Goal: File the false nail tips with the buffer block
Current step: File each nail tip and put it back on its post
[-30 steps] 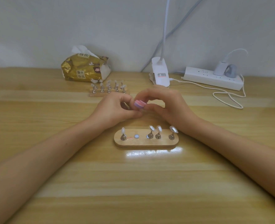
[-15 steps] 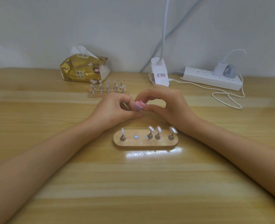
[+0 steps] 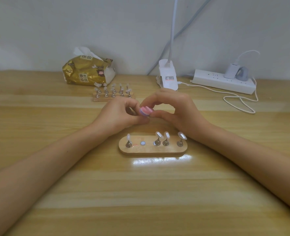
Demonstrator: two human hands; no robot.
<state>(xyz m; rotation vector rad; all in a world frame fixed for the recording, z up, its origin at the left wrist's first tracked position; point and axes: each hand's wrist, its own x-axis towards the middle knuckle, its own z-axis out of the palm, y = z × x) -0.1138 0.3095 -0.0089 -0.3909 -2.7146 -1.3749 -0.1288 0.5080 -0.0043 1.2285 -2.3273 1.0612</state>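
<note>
Head view looks down on a wooden table [image 3: 140, 201], with both bare forearms reaching in from the lower corners. Nearest, between the wrists, lies an oval wooden stand [image 3: 152, 148] carrying four false nail tips [image 3: 165, 135] on small metal pegs: one at its left end, two close together right of centre, one at the right end. A round pale spot [image 3: 142, 143] marks a seat with no peg, between the left tip and the pair. A bright strip of reflected light sits on the table just in front of the stand.

Just beyond the stand the two hands meet. The right hand [image 3: 178, 113] pinches the buffer block [image 3: 146, 111], pink and lilac in stripes, between thumb and fingertips, raised off the table. The left hand [image 3: 118, 114] is curled with its fingertips closed together right against the block's left side; whether it holds a nail tip there is too small and hidden to tell. The block sits exactly between the hands, touching both.

Farther back, behind the left hand, a second wooden stand [image 3: 112, 97] holds two rows of pegs with tips. Behind it lies a gold tissue pack [image 3: 87, 72]. To the right stand a white lamp base [image 3: 168, 75] and a white power strip [image 3: 222, 81] with a plugged charger and a looped white cable [image 3: 239, 103], all near the wall.
</note>
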